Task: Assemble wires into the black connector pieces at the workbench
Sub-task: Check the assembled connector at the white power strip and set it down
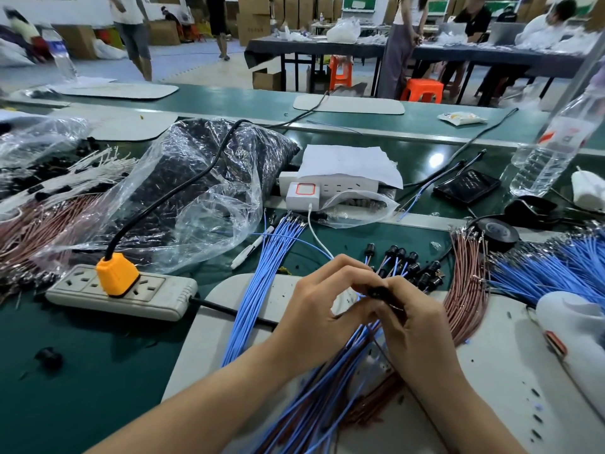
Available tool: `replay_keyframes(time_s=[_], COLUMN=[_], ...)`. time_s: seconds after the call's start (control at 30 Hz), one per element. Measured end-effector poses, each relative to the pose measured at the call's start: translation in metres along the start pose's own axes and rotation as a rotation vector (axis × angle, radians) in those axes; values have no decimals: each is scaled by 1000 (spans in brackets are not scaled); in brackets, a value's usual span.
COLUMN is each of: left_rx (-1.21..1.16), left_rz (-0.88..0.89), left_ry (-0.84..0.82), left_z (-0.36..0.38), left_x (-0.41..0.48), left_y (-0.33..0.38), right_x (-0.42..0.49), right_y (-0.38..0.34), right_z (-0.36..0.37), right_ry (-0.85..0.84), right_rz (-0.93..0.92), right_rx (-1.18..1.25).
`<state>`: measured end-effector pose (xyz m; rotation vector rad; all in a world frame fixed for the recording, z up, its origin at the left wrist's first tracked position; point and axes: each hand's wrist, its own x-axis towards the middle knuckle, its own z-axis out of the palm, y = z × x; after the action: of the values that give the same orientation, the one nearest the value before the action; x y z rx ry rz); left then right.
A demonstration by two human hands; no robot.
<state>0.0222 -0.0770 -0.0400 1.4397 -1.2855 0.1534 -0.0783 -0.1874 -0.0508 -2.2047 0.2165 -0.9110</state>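
My right hand pinches a small black connector piece between thumb and fingers over the grey mat. My left hand meets it from the left, fingertips curled onto a blue wire at the connector. Below both hands a bunch of blue and brown wires trails toward me. Several finished black connectors with wires lie just beyond my fingers. A loose bundle of blue wires lies to the left, brown wires and more blue wires to the right.
A power strip with an orange plug sits at the left, with a plastic bag of black parts behind it. A white charger and strip, a phone, a water bottle and black tape stand farther back. A white tool lies at the right.
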Motion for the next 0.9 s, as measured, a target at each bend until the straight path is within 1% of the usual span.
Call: replay_keyframes(time_s=[0.1, 0.13, 0.2, 0.27, 0.33, 0.4, 0.53, 0.63, 0.7, 0.77, 0.9], left_rx=[-22, -59, -148, -205, -259, -285, -266, -251, -254, -256, -275], left_rz=[-39, -84, -235, -350, -417, -453, -478, -480, -479, -486, -487], left_ry=[2, 5, 19, 54, 90, 105, 116, 115, 117, 118, 130], left_z=[1, 2, 3, 1, -1, -4, -5, -6, -6, -7, -8], left_x=[-1, -1, 2, 4, 5, 6, 6, 6, 6, 5, 5], left_y=[-4, -5, -7, -12, -18, -22, -23, -22, -22, -23, -24], right_x=[1, 2, 3, 7, 15, 32, 101, 149, 163, 167, 169], right_y=[-1, -1, -2, -3, -4, -3, 10, 30, 42, 46, 47], right_z=[3, 3, 1, -4, -8, -9, 7, 33, 50, 64, 81], right_ry=[-9, -3, 17, 61, 125, 131, -6, -190, -302, -325, -266], right_rz=[50, 100, 204, 261, 289, 293, 270, 345, 379, 409, 376], right_rx=[3, 6, 34, 63, 90, 9, -267, -413, -522, -514, -451])
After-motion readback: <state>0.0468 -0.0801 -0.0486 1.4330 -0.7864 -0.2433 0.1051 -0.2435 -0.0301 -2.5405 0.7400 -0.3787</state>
